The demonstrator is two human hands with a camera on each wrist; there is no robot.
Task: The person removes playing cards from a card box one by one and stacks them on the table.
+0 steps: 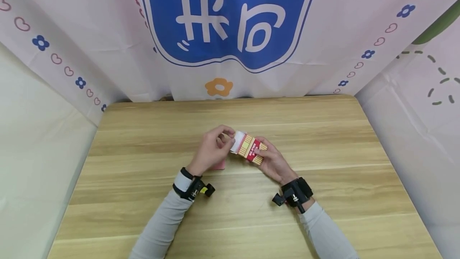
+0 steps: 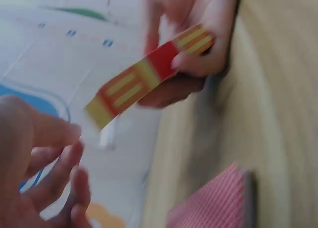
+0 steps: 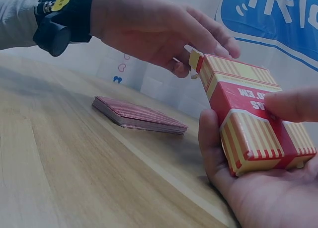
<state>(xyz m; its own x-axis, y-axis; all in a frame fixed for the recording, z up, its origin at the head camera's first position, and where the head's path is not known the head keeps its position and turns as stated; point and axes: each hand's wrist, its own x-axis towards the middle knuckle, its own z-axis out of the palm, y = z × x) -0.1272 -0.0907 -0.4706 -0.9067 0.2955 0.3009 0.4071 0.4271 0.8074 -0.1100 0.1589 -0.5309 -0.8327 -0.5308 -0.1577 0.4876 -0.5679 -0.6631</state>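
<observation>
A yellow-and-red striped playing-card box (image 1: 249,150) is tilted above the table, its end toward the left hand open with a white flap standing out. My right hand (image 1: 274,164) grips the box, thumb on the red band and fingers beneath. Beside the open end is my left hand (image 1: 213,150), fingers loosely bent. In the left wrist view a small gap shows between its fingertips (image 2: 74,133) and the box. Below, a deck of playing cards (image 3: 141,117) with red striped backs lies on the table, mostly hidden by the left hand in the head view.
The wooden table (image 1: 143,139) stretches out on both sides of the hands. A printed cloth (image 1: 108,51) with a blue emblem hangs behind its far edge, and pale cloth falls at both sides. Each wrist carries a black strapped camera (image 1: 295,195).
</observation>
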